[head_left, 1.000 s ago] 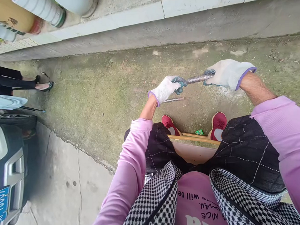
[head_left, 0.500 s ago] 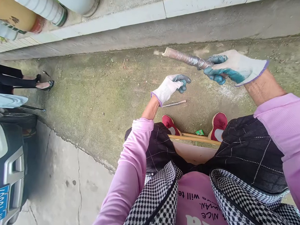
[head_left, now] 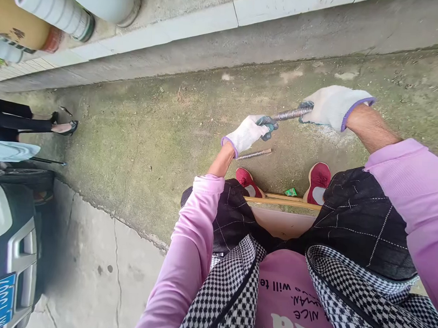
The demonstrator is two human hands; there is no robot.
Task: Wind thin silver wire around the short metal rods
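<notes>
My right hand (head_left: 332,106), in a white glove with a blue-green palm, is closed around one end of a taped grey rod (head_left: 290,114). My left hand (head_left: 250,130), gloved the same way, is closed at the rod's other end, its fingers curled where the tip meets it. The rod runs nearly level between the two hands, above the mossy concrete. A second thin metal rod (head_left: 254,154) lies on the ground just below my left hand. My red shoes (head_left: 318,177) stand on the concrete under the hands.
I sit on a wooden stool (head_left: 282,202) with a small green scrap (head_left: 291,192) between my feet. Another person's legs and dark heeled shoe (head_left: 68,125) are at the left. A car's front (head_left: 4,251) fills the lower left. Gas cylinders (head_left: 51,4) lie along the kerb.
Half a second ago my right hand had swung the rod up and away from my left hand. It has come back down, and the rod's tip meets my left hand again.
</notes>
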